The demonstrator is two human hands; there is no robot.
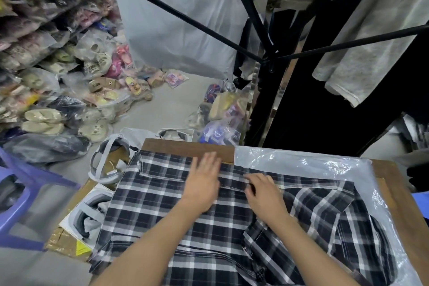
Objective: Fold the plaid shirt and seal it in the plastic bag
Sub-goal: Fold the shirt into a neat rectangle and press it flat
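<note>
Plaid shirt [162,211] under flat open left hand [202,183]; right hand [264,195] grip pinching its fold.

Stockroom of a small clothing and footwear shop. At 10 o'clock, shelves [34,7] crammed with slippers in clear bags; more bagged slippers [99,90] spill onto the grey floor [171,109] at 11. At 1 o'clock, garments hang on black hangers [343,44], one a grey top [371,37]. Large white poly sack [181,18] at 12. Packing bench [185,147] of brown wood at 6, purple plastic stool [21,192] at 9.
</note>
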